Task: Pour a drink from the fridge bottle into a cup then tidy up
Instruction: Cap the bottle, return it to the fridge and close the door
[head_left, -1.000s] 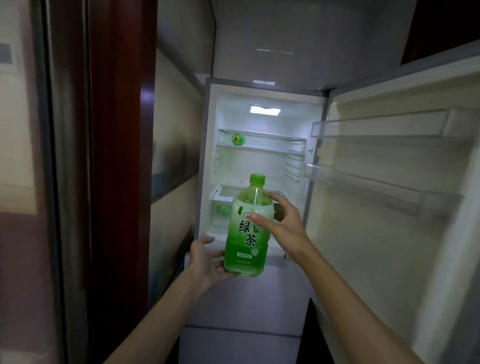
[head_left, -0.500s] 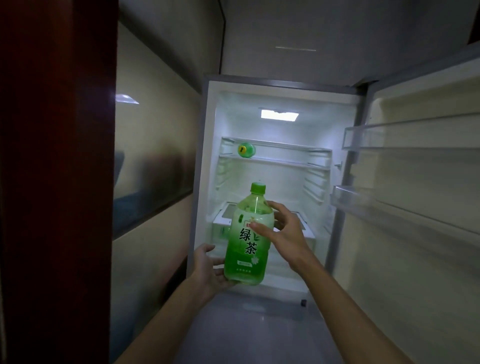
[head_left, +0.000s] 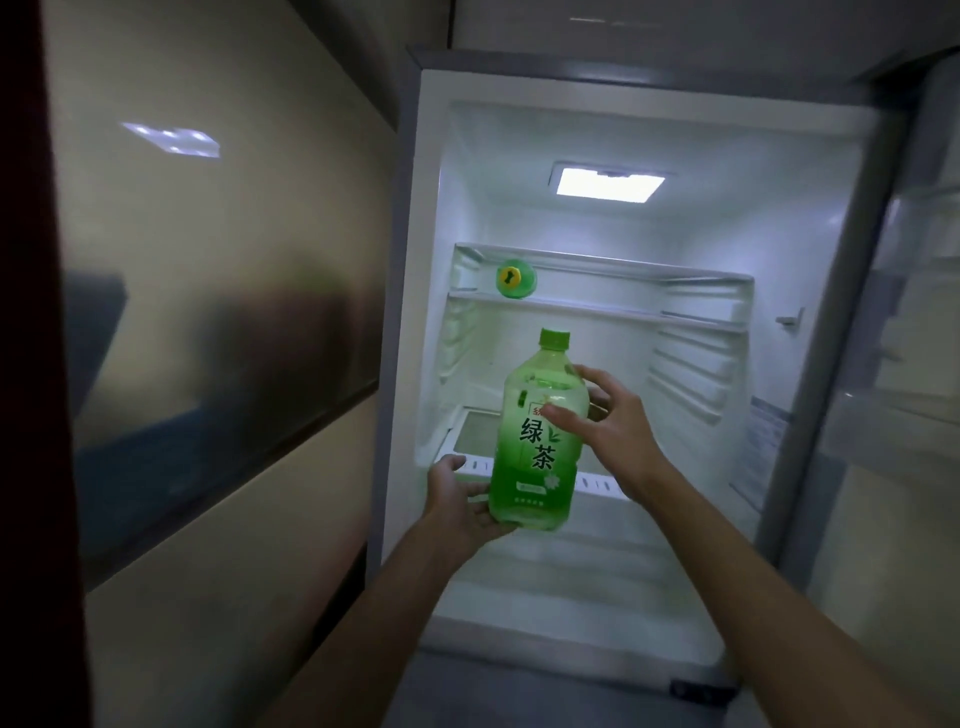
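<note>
Watching the head feed, I see the green tea bottle (head_left: 537, 447) held nearly upright in front of the open fridge (head_left: 675, 83), in both hands. Its green cap (head_left: 554, 339) is screwed on. The left grip (head_left: 460, 499) cups the base from the left and below, with the fingers curled round the bottom edge. The right grip (head_left: 613, 431) clasps the shoulder from the right, its thumb lying across the front of the label and its fingers wrapped round the back. So both grips are closed on the bottle and it rests on nothing else. It hangs below the upper shelf (head_left: 597, 306) and level with the glass cover (head_left: 478, 431) lower down. I cannot tell whether it has crossed the fridge's threshold.

On the upper shelf, near its left end, sits a small round green object (head_left: 515, 279) with a yellow mark on its face, well apart from the bottle. I cannot make out what it is. The interior lamp (head_left: 608, 184) glows at the top of the compartment. The fridge door (head_left: 909, 415) stands swung out along the right edge of the view, blurred. A glossy wall panel (head_left: 208, 312) runs along the left, with a dark red frame (head_left: 31, 364) at the far left.
</note>
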